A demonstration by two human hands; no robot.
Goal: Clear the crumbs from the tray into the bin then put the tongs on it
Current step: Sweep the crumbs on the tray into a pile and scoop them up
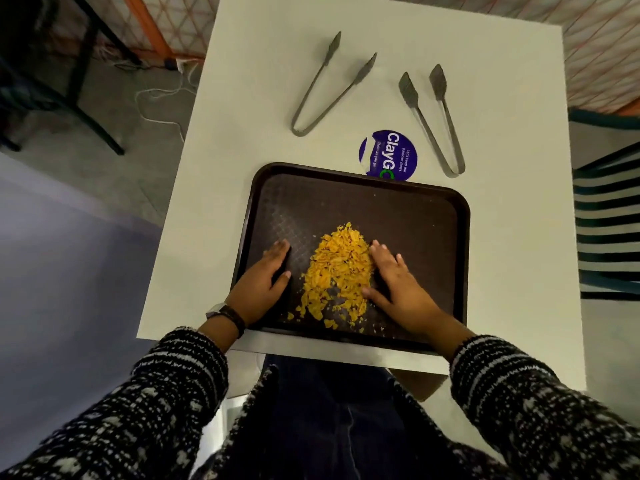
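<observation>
Head view: a dark tray [408, 209] sits on the white table [242, 98], orange crumbs [337, 271] heaped on it. The left hand [265, 282] and right hand [398, 289] lie flat beside the pile, fingers straight, holding nothing. Two tongs [329, 88] [433, 123] lie beyond the tray.

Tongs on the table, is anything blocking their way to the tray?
Nothing blocks the path. The left tongs and right tongs lie beyond the tray; only a flat purple sticker sits between. The crumbs, left hand and right hand occupy the tray's middle, though.
</observation>
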